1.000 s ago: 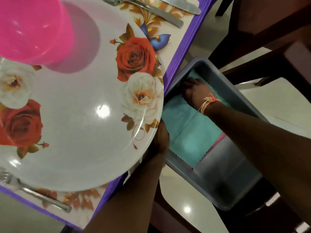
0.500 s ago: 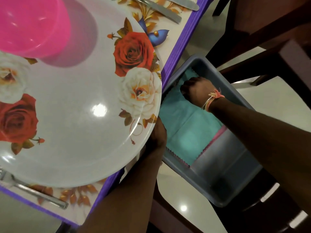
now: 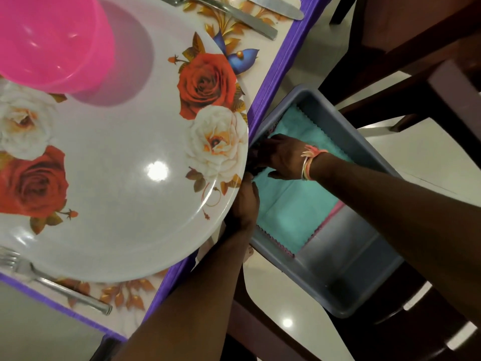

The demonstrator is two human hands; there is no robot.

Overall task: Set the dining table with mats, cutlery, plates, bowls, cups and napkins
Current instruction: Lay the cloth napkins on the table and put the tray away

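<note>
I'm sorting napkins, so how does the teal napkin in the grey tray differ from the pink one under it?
The teal napkin lies on top and shows most of its face; the pink napkin lies beneath, only a thin strip showing past the teal's edge. The right hand rests on the teal napkin, not on the pink napkin. Both lie flat in the grey tray with zigzag-cut edges.

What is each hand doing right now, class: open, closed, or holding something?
Left hand: fingers hidden behind the plate rim; cannot tell.
Right hand: on the teal napkin; grip cannot be told.
</note>
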